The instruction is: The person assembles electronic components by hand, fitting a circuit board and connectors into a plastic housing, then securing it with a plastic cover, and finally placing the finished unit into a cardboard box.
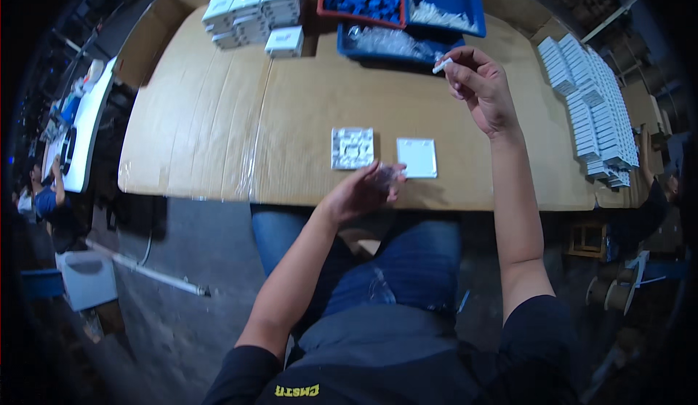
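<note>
My right hand (480, 89) is raised over the far right part of the table, in front of the bins. Its thumb and fingers pinch a small white plastic piece (441, 65). Close to the near edge, my left hand (360, 190) curls loosely around a small clear plastic piece (385, 177), possibly a little bag. Just beyond that hand lies a square white-and-grey plate (352, 148) with a detailed, uneven face. To its right a plain square white panel (416, 158) rests flat, its lower left corner near my left fingertips.
At the back, a red bin (326, 1) holds blue parts and a blue bin (476, 5) white pieces. Before them, another blue bin (356, 50) holds clear plastic. White boxes (251, 5) are stacked at the back left; rows of white pieces (592, 107) line the right.
</note>
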Available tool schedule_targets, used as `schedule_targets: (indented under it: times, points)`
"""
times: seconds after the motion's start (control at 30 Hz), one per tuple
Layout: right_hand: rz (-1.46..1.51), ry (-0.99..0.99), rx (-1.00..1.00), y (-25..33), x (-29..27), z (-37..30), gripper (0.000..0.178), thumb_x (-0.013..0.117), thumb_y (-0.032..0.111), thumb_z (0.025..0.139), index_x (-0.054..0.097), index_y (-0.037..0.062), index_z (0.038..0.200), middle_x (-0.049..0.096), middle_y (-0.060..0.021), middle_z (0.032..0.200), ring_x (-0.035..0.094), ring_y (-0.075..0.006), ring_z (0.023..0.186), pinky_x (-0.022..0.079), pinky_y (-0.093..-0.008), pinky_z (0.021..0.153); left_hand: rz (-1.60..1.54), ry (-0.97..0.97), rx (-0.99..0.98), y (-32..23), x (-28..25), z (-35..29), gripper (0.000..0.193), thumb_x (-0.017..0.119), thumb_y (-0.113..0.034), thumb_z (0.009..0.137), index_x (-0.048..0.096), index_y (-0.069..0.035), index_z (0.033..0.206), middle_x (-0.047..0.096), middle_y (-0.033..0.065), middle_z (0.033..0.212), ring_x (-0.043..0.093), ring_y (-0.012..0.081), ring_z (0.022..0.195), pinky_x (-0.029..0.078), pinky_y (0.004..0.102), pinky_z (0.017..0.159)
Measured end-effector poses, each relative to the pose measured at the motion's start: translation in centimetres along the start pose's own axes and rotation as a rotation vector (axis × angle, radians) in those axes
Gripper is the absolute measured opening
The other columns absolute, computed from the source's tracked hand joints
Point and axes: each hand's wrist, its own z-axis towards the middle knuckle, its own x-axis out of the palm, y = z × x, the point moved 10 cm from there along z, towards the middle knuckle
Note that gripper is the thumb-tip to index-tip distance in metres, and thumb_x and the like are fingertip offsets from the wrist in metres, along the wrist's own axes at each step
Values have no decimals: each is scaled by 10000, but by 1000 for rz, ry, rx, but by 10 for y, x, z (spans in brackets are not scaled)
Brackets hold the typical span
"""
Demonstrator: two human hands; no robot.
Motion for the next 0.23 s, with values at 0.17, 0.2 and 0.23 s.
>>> schedule_targets:
  times: [0.17, 0.2, 0.23]
  points:
    - [-390, 57, 124, -63, 23, -42, 172, 741, 77, 939, 709, 0, 1090, 732, -41, 936, 605, -43, 737, 480, -214, 661, 47, -11, 17, -4, -1, 2, 579, 446, -489, 1089, 525, -40, 1446, 682, 52, 1203, 631, 181, 936, 505, 339, 923]
    - [-451, 146, 166, -81, 29, -49, 187, 743, 89, 940, 715, 25, 1113, 747, -41, 954, 663, -85, 818, 515, -220, 743, 49, -14, 15, -2, -3, 1, 606, 460, -515, 1079, 518, -40, 1451, 689, 48, 1194, 643, 176, 956, 511, 346, 926]
    - [-510, 234, 208, -98, 36, -57, 205, 745, 102, 940, 721, 49, 1137, 761, -41, 973, 722, -127, 899, 550, -225, 824, 44, -7, 14, 0, -4, -1, 609, 455, -518, 1079, 515, -42, 1454, 688, 55, 1220, 652, 186, 974, 508, 342, 941]
